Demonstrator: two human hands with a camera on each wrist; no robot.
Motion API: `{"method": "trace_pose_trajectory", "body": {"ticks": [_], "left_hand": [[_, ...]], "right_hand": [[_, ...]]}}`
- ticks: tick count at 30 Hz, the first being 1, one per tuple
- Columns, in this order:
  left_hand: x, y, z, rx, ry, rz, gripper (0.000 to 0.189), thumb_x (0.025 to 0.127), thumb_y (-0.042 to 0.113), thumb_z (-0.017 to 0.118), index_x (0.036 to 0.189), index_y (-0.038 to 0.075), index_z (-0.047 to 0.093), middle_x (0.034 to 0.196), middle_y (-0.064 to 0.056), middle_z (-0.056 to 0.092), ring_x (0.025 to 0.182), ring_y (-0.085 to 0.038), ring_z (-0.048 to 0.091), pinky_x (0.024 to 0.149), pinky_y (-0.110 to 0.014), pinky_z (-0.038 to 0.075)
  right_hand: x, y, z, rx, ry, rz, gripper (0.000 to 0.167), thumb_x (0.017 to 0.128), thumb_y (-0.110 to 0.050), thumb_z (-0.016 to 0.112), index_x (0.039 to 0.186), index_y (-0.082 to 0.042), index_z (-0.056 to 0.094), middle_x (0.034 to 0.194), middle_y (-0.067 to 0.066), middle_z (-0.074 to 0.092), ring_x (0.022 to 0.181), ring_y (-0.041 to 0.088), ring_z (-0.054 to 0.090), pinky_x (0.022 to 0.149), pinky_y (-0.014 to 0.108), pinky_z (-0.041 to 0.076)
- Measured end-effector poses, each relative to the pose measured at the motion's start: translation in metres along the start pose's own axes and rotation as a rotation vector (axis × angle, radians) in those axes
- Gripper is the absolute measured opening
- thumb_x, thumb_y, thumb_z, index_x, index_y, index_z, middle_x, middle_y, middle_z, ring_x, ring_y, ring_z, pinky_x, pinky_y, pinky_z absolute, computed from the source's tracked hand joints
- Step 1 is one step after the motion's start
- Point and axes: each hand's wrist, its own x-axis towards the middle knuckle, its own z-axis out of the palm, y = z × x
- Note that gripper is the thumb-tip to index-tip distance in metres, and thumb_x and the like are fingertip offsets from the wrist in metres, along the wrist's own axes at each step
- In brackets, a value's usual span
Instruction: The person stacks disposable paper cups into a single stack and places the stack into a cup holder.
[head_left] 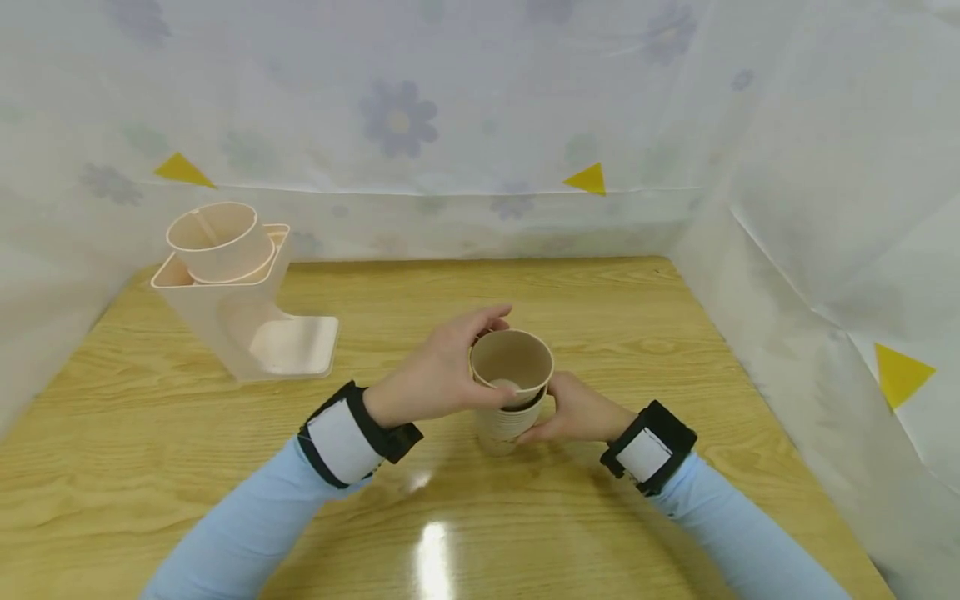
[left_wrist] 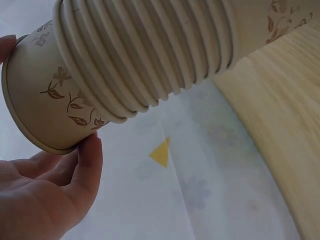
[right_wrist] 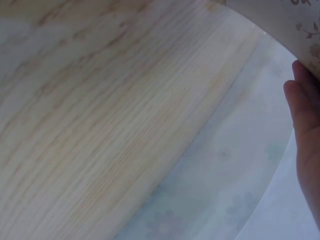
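Note:
A stack of nested paper cups (head_left: 516, 423) stands on the wooden table in front of me. The topmost paper cup (head_left: 517, 354) rises partly out of it, tan with brown leaf prints in the left wrist view. My left hand (head_left: 448, 368) grips this cup by the rim, thumb on the near side and fingers round the far side. Lower down, my right hand (head_left: 585, 410) holds the stack from the right. Ridged rims of several cups line up beneath the raised one in the left wrist view. Only part of the right hand (right_wrist: 309, 132) appears at the right wrist view's edge, against a printed cup wall.
At the back left stands a pale pink plastic stand (head_left: 247, 321) with a flat foot and a round cup-like holder (head_left: 225, 254) on top. White flowered sheeting (head_left: 465, 108) with yellow triangles hangs around the wooden table (head_left: 390, 300).

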Motion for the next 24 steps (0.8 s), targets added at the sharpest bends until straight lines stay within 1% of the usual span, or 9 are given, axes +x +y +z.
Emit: {"method": "trace_pose_trajectory", "body": {"ticks": [2, 5, 11, 15, 20, 24], "left_hand": [[-0.0002, -0.0032, 0.0025, -0.004, -0.015, -0.012, 0.083, 0.076, 0.019, 0.076, 0.143, 0.001, 0.031, 0.13, -0.013, 0.05, 0.115, -0.024, 0.052, 0.093, -0.036, 0.047], [-0.0007, -0.006, 0.0055, 0.013, -0.027, -0.012, 0.084, 0.075, 0.02, 0.076, 0.143, 0.0, 0.031, 0.129, -0.013, 0.051, 0.114, -0.024, 0.053, 0.092, -0.036, 0.047], [-0.0017, -0.0056, 0.0066, 0.015, -0.04, 0.0, 0.084, 0.075, 0.018, 0.076, 0.143, 0.001, 0.031, 0.125, -0.013, 0.052, 0.111, -0.023, 0.054, 0.089, -0.035, 0.049], [-0.0014, -0.0069, 0.0071, 0.024, -0.034, 0.008, 0.083, 0.074, 0.019, 0.077, 0.143, 0.001, 0.032, 0.124, -0.012, 0.053, 0.111, -0.022, 0.054, 0.088, -0.035, 0.049], [-0.0014, -0.0078, 0.0076, 0.03, -0.024, 0.011, 0.083, 0.073, 0.019, 0.077, 0.141, 0.0, 0.034, 0.124, -0.013, 0.053, 0.111, -0.023, 0.054, 0.09, -0.035, 0.049], [-0.0016, -0.0079, 0.0078, 0.034, -0.018, 0.013, 0.082, 0.072, 0.018, 0.078, 0.14, -0.001, 0.035, 0.124, -0.013, 0.054, 0.112, -0.023, 0.054, 0.09, -0.036, 0.048]], "right_hand": [[0.0, -0.0008, -0.0001, 0.001, 0.001, -0.002, 0.073, 0.066, -0.022, 0.085, 0.128, -0.007, 0.05, 0.125, 0.007, 0.058, 0.114, 0.021, 0.054, 0.096, 0.038, 0.045], [-0.0004, -0.0024, -0.0003, 0.013, -0.005, 0.003, 0.073, 0.067, -0.021, 0.085, 0.129, -0.008, 0.049, 0.125, 0.008, 0.058, 0.115, 0.021, 0.053, 0.098, 0.039, 0.044], [-0.0009, -0.003, -0.0002, 0.02, -0.005, 0.002, 0.075, 0.066, -0.019, 0.085, 0.13, -0.007, 0.048, 0.126, 0.008, 0.057, 0.116, 0.022, 0.053, 0.099, 0.04, 0.044], [-0.0012, -0.0036, -0.0004, 0.022, -0.002, -0.013, 0.074, 0.066, -0.019, 0.085, 0.13, -0.006, 0.048, 0.126, 0.01, 0.058, 0.115, 0.023, 0.053, 0.098, 0.04, 0.044], [-0.0012, -0.0023, -0.0003, 0.016, -0.001, -0.007, 0.075, 0.067, -0.019, 0.085, 0.13, -0.006, 0.048, 0.126, 0.009, 0.058, 0.115, 0.022, 0.053, 0.098, 0.039, 0.044], [-0.0008, -0.0021, 0.0, 0.021, -0.002, -0.007, 0.075, 0.067, -0.02, 0.084, 0.13, -0.006, 0.048, 0.126, 0.009, 0.058, 0.115, 0.023, 0.053, 0.098, 0.039, 0.044]]}}
